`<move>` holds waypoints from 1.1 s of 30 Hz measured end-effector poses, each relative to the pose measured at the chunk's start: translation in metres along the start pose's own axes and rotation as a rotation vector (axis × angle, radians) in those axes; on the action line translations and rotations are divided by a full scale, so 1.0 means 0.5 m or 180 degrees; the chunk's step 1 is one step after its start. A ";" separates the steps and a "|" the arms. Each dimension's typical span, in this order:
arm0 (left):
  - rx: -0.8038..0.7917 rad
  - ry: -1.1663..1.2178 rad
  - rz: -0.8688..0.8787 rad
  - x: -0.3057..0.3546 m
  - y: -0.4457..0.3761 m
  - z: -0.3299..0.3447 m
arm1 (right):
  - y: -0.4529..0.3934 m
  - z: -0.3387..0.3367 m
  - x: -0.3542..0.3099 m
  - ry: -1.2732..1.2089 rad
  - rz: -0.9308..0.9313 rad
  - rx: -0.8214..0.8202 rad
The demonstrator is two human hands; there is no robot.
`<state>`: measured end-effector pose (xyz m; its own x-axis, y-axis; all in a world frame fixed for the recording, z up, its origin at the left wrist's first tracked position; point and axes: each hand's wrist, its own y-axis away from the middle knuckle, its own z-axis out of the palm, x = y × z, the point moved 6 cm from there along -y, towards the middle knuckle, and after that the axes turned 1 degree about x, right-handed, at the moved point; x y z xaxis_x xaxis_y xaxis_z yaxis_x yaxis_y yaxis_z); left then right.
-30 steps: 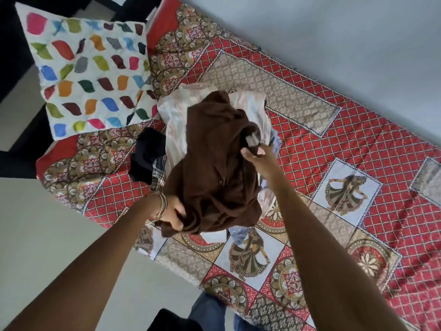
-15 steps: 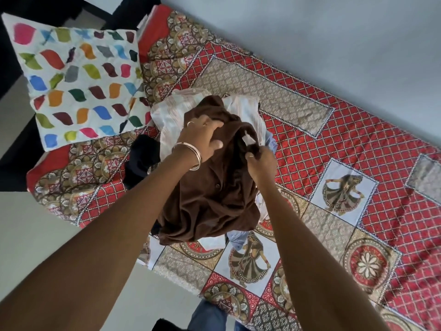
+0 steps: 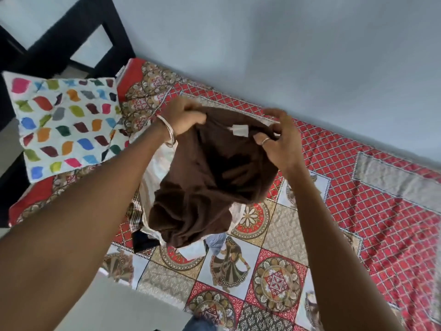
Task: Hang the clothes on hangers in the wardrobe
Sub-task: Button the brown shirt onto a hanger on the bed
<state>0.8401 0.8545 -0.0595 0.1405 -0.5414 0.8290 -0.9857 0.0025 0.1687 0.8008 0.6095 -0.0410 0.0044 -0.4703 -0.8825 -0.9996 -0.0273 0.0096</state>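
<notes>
Both bare forearms reach forward and up from the bottom corners of the view, converging toward the middle. The left hand (image 3: 183, 118) is raised at the end of a nearly straight arm, its back turned toward the camera, a metal bangle (image 3: 168, 131) round the wrist; its fingers (image 3: 194, 119) are curled over and grip the upper edge of a brown garment (image 3: 210, 182). The right hand (image 3: 280, 142) is held at about the same height, well apart from the left, back toward the camera, a ring (image 3: 265, 140) on one finger; thumb and fingers pinch the same edge of the garment.
</notes>
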 end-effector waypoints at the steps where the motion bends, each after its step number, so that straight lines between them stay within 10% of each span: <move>1: 0.0146 0.0215 0.0132 0.040 0.006 -0.010 | -0.003 -0.019 0.007 0.0206 0.0134 -0.0015; 7: -0.0247 -0.0445 0.0954 0.296 0.097 -0.006 | 0.067 -0.156 -0.029 0.0230 0.0338 -0.0151; 14: -0.0855 -0.3431 0.1238 0.506 0.262 0.060 | 0.234 -0.438 -0.156 -0.0105 -0.0380 0.1269; 17: 0.0276 -0.3065 0.1221 0.611 0.318 0.030 | 0.309 -0.543 -0.214 0.0091 -0.0692 0.1515; 21: 0.1385 -0.0934 0.1021 0.666 0.407 0.007 | 0.385 -0.608 -0.221 0.1297 -0.0595 -0.0247; 24: 0.1236 -0.0198 0.0792 0.655 0.460 0.041 | 0.420 -0.635 -0.170 0.3198 -0.0322 -0.0884; 26: 0.0878 -0.0336 0.0874 0.656 0.506 0.074 | 0.469 -0.689 -0.166 0.3389 -0.0382 -0.0325; 31: -0.0332 -0.2003 0.1333 0.668 0.579 0.162 | 0.614 -0.848 -0.150 0.0868 0.0079 0.2223; 33: -0.0134 -0.2735 0.1392 0.679 0.584 0.178 | 0.624 -0.853 -0.130 0.0799 0.0348 0.2155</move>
<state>0.5917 0.5967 0.2236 -0.3711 -0.9160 0.1525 -0.9281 0.3711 -0.0294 0.5011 0.2551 0.2199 -0.1712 -0.6295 -0.7579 -0.7929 0.5447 -0.2733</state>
